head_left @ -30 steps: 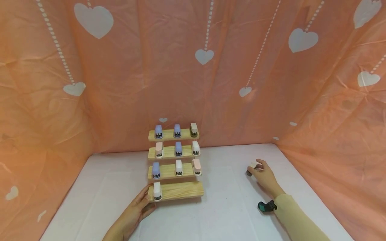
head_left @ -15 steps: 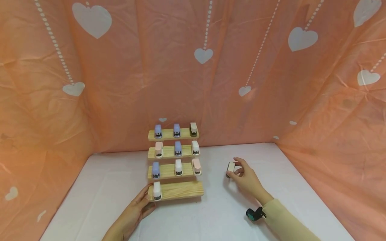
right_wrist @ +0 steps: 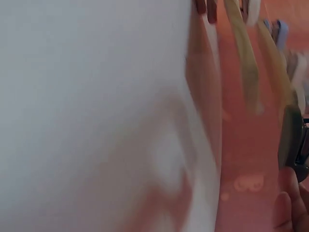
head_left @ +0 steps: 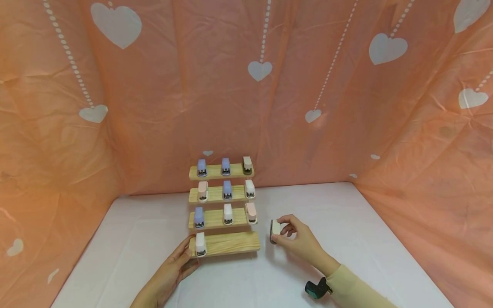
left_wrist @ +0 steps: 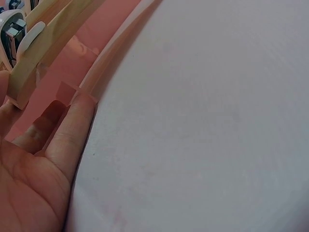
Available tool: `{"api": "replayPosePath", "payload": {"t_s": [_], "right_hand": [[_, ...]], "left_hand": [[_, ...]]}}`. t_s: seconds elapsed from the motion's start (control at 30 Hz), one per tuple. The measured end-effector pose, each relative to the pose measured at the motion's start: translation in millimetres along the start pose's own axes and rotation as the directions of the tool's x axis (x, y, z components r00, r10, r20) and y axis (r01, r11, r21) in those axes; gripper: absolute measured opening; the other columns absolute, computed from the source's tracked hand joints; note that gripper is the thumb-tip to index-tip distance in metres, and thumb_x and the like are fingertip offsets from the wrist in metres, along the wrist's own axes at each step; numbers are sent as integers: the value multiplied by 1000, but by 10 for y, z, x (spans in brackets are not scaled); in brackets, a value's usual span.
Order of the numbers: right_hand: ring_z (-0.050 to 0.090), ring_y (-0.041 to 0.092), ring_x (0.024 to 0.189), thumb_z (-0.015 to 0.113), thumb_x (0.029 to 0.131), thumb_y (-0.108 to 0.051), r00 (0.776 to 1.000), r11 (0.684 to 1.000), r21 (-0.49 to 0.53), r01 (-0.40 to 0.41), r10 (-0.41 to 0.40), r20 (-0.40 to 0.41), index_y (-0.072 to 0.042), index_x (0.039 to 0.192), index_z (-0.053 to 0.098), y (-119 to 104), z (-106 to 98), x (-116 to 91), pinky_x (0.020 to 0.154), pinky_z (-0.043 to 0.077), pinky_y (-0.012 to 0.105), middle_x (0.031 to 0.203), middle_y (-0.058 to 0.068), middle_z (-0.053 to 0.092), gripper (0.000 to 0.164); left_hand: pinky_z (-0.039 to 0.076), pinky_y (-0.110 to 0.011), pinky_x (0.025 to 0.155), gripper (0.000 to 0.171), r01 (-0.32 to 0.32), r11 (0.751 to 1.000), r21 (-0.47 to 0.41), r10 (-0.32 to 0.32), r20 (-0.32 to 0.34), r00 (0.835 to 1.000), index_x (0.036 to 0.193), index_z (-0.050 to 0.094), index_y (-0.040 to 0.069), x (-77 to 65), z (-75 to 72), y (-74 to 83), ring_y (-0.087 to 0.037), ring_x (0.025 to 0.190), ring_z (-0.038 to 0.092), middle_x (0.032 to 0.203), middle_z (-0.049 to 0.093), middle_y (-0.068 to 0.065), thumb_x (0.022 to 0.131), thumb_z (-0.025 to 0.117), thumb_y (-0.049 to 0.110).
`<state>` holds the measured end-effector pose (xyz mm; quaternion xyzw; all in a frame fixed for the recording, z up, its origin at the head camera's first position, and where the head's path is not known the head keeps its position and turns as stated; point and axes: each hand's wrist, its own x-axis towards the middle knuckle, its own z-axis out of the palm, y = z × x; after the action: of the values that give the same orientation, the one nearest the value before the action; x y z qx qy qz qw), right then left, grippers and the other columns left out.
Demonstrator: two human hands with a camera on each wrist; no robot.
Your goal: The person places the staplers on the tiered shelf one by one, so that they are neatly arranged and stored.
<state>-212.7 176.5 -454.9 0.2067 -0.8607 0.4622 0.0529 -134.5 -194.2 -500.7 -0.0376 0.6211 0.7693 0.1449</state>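
A mini stapler with a cream top and dark base (head_left: 275, 231) is pinched between the thumb and fingers of my right hand (head_left: 301, 243). That hand is just right of the stepped wooden display rack (head_left: 236, 244), above the table. In the right wrist view the stapler's dark base (right_wrist: 291, 140) shows at the right edge, beside the fingertips. My left hand (head_left: 174, 268) grips the left end of the bottom shelf, thumb near a white stapler (head_left: 200, 244) standing there. In the left wrist view, fingers (left_wrist: 72, 130) reach below the shelf along the clear support.
Three staplers stand on each upper shelf, among them a lilac stapler (head_left: 199, 217), a white stapler (head_left: 228, 214) and a pink stapler (head_left: 251, 212). A white cloth (head_left: 154, 239) covers the table. Orange sheeting with hearts (head_left: 215, 107) hangs behind and at both sides.
My right hand has carried the cream-topped stapler leftward from the right side of the table to beside the rack. The left hand has stayed on the bottom shelf.
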Motion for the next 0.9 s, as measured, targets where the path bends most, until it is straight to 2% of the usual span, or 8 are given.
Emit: {"api": "replayPosePath", "payload": {"t_s": [0.13, 0.23, 0.47, 0.63, 0.8, 0.9], "right_hand": [[58, 12, 77, 82, 78, -33, 998, 998, 41, 37, -39, 49, -21, 114, 60, -56, 123, -65, 70, 52, 36, 80, -8, 63, 44], [59, 15, 78, 82, 79, -28, 996, 996, 68, 53, -57, 64, -21, 115, 60, -157, 209, -100, 71, 52, 38, 81, -6, 63, 43], [61, 25, 80, 81, 79, -13, 987, 993, 100, 69, -82, 137, -7, 116, 60, -598, 293, -165, 73, 52, 38, 84, 4, 65, 42], [63, 25, 83, 81, 80, -15, 981, 986, 136, 95, -116, 157, -9, 117, 59, -499, 487, -119, 75, 53, 37, 93, 3, 66, 44], [61, 11, 81, 80, 82, -26, 978, 984, 156, 81, -109, 179, -16, 120, 58, -386, 693, -36, 74, 54, 31, 89, -4, 64, 45], [60, 9, 80, 78, 83, -32, 975, 981, 178, 78, -113, 192, -17, 119, 58, -414, 778, 10, 71, 54, 27, 90, -4, 63, 44]], "left_hand": [[39, -43, 106, 60, -4, 1000, -5, 4, 4, 1000, 157, 12, 19, 1, 0, 4, -40, 140, 20, 159, 4, -21, 105, 40, 30], [39, -43, 107, 60, -7, 1000, -9, 7, 9, 1000, 157, 12, 19, 2, -1, 9, -40, 140, 19, 159, 3, -21, 105, 40, 29], [39, -43, 106, 59, -2, 1000, 2, 2, 3, 1000, 157, 12, 18, -6, 10, 15, -41, 140, 20, 159, 3, -22, 105, 39, 29], [39, -44, 107, 59, -4, 1000, 15, 3, 8, 1000, 157, 12, 19, -13, 9, 13, -44, 139, 21, 159, 3, -23, 105, 39, 29], [39, -44, 107, 59, -10, 1000, 15, 10, 9, 1000, 157, 12, 19, -13, 5, 12, -43, 140, 20, 159, 2, -22, 105, 39, 29], [39, -43, 106, 59, -14, 1000, 4, 14, 11, 1000, 157, 13, 19, -8, 6, 11, -41, 140, 20, 159, 2, -21, 105, 40, 29]]}}
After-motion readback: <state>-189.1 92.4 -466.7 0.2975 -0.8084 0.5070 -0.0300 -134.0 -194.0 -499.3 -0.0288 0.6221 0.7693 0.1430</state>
